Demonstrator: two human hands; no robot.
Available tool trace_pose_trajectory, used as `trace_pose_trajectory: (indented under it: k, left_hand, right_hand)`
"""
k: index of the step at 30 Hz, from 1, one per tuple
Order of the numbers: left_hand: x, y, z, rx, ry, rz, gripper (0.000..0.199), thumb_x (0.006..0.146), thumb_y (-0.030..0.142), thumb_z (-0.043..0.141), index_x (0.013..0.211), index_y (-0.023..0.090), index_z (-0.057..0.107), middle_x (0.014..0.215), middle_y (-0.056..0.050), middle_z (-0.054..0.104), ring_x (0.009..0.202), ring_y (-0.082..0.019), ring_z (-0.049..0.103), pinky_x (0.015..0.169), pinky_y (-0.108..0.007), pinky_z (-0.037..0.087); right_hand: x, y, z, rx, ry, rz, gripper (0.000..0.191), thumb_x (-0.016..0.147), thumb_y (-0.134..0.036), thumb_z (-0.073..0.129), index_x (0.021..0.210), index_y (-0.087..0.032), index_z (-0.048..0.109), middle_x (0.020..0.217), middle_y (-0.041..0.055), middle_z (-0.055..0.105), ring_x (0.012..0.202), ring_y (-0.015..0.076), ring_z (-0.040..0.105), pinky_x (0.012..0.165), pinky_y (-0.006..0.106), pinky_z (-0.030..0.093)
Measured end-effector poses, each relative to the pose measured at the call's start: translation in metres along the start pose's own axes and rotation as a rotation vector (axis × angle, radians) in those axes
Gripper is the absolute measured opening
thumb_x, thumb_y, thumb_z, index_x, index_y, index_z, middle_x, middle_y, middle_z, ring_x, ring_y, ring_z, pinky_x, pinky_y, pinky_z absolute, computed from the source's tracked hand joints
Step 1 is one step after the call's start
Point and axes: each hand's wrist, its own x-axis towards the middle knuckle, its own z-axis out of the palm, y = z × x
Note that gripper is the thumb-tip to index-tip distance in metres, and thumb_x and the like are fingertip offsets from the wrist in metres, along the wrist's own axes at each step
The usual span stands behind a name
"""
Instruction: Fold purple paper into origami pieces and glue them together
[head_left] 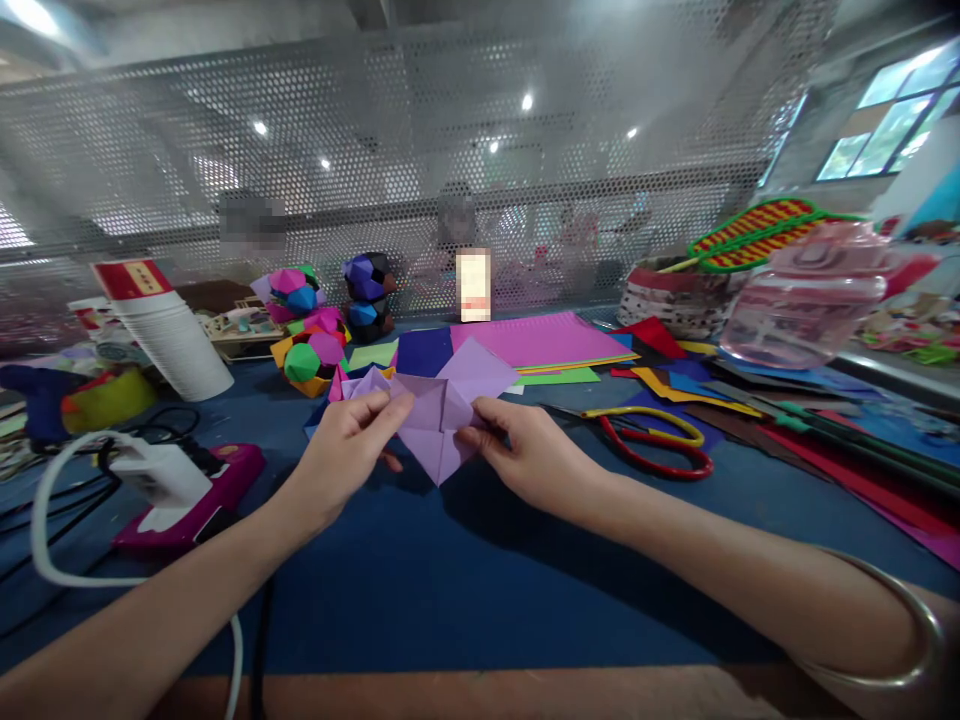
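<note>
Left hand (346, 448) and right hand (525, 455) pinching folded paper (442, 410) above counter (420, 570) middle; scissors (652, 440) toward right edge.

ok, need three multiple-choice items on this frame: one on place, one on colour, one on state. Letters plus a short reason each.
1. Where do the scissors lie?
A. right of the hands, on the blue table
B. on the white cups
C. under the white charger

2. What colour is the folded paper held in the hands?
A. green
B. light purple
C. orange

3. How is the folded paper held?
A. lying flat, untouched
B. pinched by the left hand only
C. pinched by both hands, lifted off the table

Answers:
1 A: the red and yellow handles rest on the table beyond the right hand.
2 B: the sheet is lilac, with creases showing.
3 C: the left hand grips its left edge and the right hand its right edge, with a shadow under it.
</note>
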Motion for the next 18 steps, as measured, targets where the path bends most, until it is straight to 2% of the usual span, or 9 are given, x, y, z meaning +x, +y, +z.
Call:
trace_pose_trajectory:
  k: [2,5,10,14,18]
  left_hand:
    - [0.002,0.0,0.0,-0.181,-0.06,-0.152,0.03,0.08,0.047,0.066,0.072,0.018,0.062,0.069,-0.001,0.056,0.061,-0.013,0.053,0.044,-0.019,0.047]
    - [0.003,0.0,0.001,-0.305,-0.097,-0.242,0.028,0.077,0.044,0.07,0.081,0.017,0.066,0.078,-0.003,0.061,0.068,-0.014,0.055,0.04,-0.016,0.046]
    - [0.001,-0.002,0.002,-0.358,-0.145,-0.199,0.023,0.072,0.033,0.078,0.085,0.015,0.07,0.083,-0.004,0.067,0.069,-0.013,0.058,0.045,-0.016,0.052]
    - [0.0,-0.003,0.004,-0.434,-0.133,-0.193,0.023,0.074,0.026,0.078,0.094,0.015,0.072,0.092,-0.005,0.07,0.078,-0.014,0.064,0.061,-0.019,0.058]
    - [0.0,-0.003,0.006,-0.492,-0.061,-0.128,0.024,0.075,0.024,0.076,0.097,0.015,0.072,0.1,-0.006,0.071,0.087,-0.016,0.066,0.07,-0.022,0.059]
  right_hand:
    - [-0.001,0.0,0.001,0.001,-0.003,-0.008,0.022,0.09,-0.022,0.051,0.069,-0.02,0.043,0.064,-0.0022,0.053,0.059,0.0122,0.045,0.055,0.025,0.028]
    - [-0.001,0.003,0.002,0.029,0.008,0.023,0.023,0.09,-0.025,0.051,0.069,-0.02,0.044,0.063,-0.0032,0.049,0.059,0.0117,0.042,0.055,0.026,0.028]
    - [0.003,0.009,0.001,0.265,0.046,0.117,0.017,0.091,-0.035,0.052,0.089,-0.019,0.056,0.076,0.0,0.059,0.069,0.0144,0.052,0.063,0.027,0.038]
    - [0.003,0.004,0.002,0.588,0.049,0.283,0.03,0.086,-0.042,0.06,0.103,-0.019,0.053,0.085,0.0025,0.065,0.074,0.0161,0.059,0.068,0.028,0.044]
    - [0.001,-0.003,0.004,0.68,-0.013,0.245,0.028,0.085,-0.043,0.062,0.095,-0.017,0.06,0.088,0.0035,0.066,0.079,0.0159,0.059,0.071,0.027,0.044]
